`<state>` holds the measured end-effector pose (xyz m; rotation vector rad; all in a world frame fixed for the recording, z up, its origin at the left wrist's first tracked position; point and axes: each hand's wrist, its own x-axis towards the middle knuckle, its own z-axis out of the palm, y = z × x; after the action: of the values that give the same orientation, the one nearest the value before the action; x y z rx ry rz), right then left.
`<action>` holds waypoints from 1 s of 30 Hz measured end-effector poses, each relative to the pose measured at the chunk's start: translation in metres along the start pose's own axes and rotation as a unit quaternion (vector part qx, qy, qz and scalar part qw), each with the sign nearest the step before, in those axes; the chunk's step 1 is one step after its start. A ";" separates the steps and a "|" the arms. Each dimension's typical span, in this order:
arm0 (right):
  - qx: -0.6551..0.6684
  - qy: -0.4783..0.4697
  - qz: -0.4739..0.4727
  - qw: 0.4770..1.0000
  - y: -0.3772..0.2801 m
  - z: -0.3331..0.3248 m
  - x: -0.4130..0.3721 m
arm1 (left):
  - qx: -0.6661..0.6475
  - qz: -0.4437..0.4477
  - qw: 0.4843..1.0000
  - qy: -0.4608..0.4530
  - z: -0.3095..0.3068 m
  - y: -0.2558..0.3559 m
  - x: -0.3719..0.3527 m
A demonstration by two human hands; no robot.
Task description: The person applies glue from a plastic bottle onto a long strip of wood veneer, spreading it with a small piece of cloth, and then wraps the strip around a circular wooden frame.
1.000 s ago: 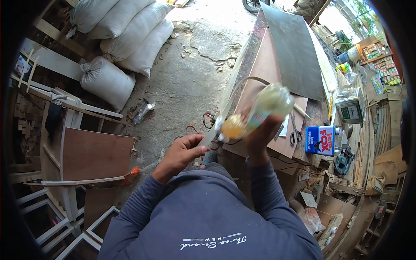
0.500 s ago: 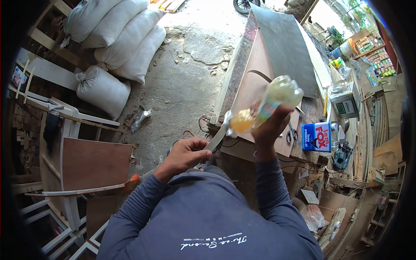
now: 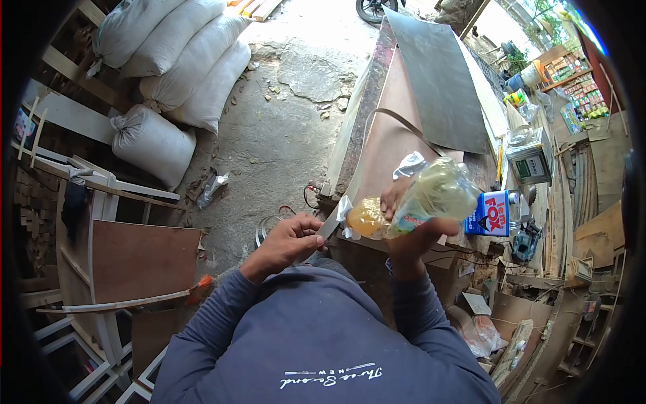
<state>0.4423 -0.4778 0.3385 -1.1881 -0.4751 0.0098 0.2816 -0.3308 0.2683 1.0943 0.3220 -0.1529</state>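
My left hand (image 3: 288, 246) pinches the end of a long, thin, flexible strip (image 3: 330, 226) between thumb and fingers. The strip's far part curves in a loop over the bench. My right hand (image 3: 409, 244) is wrapped around a clear plastic bottle (image 3: 441, 192), tilted with its neck pointing left. Amber liquid (image 3: 367, 217) has gathered in the neck end, and white wrapping (image 3: 344, 206) surrounds the mouth, which is right over the strip near my left hand. Another white scrap (image 3: 410, 163) shows just beyond the bottle.
The bench (image 3: 377, 145) carries a reddish-brown board and a grey sheet (image 3: 441, 81). On its right stand a blue-and-white Lem Fox can (image 3: 488, 214), a metal tin (image 3: 529, 161) and a teal power tool (image 3: 527, 244). White sacks (image 3: 155, 145) are piled at left, near wooden frames (image 3: 101, 337).
My right hand has brought the bottle down and slightly left along the strip, nearer my left hand. The bottle now covers the scissors seen earlier. My left hand keeps its pinch.
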 end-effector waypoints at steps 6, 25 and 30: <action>-0.173 -0.002 -0.016 0.985 0.013 -0.008 0.025 | -0.027 0.002 1.000 -0.005 0.007 0.007 0.005; -0.251 0.021 -0.108 0.962 0.019 -0.017 0.037 | -0.047 -0.002 0.999 -0.007 0.011 0.001 0.014; -0.169 -0.047 -0.082 0.981 0.010 -0.012 0.010 | -0.028 0.004 1.000 0.003 0.010 -0.005 0.014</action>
<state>0.4584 -0.4822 0.3302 -1.4825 -0.6757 -0.1634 0.2955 -0.3419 0.2633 1.0397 0.3268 -0.1328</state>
